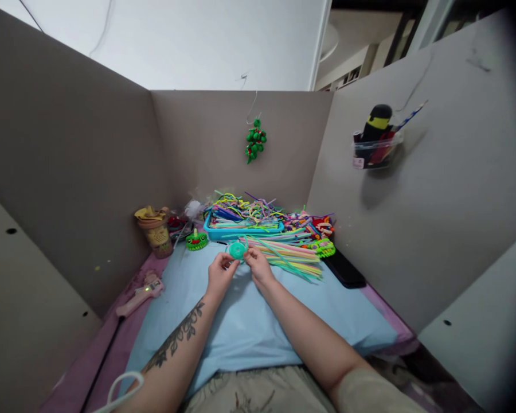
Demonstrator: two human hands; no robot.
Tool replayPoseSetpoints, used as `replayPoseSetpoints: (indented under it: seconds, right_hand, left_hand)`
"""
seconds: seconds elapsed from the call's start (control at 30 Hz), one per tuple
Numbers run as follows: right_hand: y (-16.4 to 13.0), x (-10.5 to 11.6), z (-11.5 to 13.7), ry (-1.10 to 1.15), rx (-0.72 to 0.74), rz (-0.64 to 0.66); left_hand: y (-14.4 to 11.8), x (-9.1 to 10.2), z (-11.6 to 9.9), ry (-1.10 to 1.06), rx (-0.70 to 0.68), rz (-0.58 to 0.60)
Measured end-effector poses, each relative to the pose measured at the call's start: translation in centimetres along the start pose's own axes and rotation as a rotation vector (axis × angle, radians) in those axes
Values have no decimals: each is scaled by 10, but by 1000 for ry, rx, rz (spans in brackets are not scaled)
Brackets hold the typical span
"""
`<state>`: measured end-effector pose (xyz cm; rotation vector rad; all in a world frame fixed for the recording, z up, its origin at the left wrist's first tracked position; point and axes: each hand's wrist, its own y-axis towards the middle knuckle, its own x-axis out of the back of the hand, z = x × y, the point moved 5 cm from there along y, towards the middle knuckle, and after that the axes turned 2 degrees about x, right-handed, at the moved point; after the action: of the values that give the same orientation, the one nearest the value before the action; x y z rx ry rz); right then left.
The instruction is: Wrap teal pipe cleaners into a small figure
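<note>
Nearest: two bare forearms reach out over a light blue cloth [241, 327] spread on the bench.
Left hand: the left hand [220, 274] pinches the near left edge of a small teal coil [237, 249], fingers closed on it.
Right hand: the right hand [258, 267] pinches the coil's right edge, fingertips pressed on it.
Coil's place: held just above the cloth's far end, between both hands.
Coil's look: round, flat, fuzzy teal, seemingly wound from a chenille stem; detail is too small to tell more.
Step in hand: judged to be winding or shaping the coil; the next move probably calls for steady turning with a firm pinch so the winding does not spring loose.
Left of the coil: a pink glue gun [140, 295] at the cloth's edge, a small green piece [196, 240], a cup [157, 232].
Beyond the coil: loose stems [290, 257] and a blue tray [241, 229] full of them.
Farthest: a green ornament [255, 141] hanging on the back wall.
</note>
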<state>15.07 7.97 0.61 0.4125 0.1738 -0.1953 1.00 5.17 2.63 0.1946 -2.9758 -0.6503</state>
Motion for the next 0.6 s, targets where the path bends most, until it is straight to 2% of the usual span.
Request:
replayPoseSetpoints:
  seconds: [0.37,0.6]
  right_hand:
    - [-6,-6,9,-25,32,42]
    - [-7,-6,2,8,-38,71]
  left_hand:
    - [-1,5,-7,-77,1,-25]
    - [-1,4,-6,-130,9,-9]
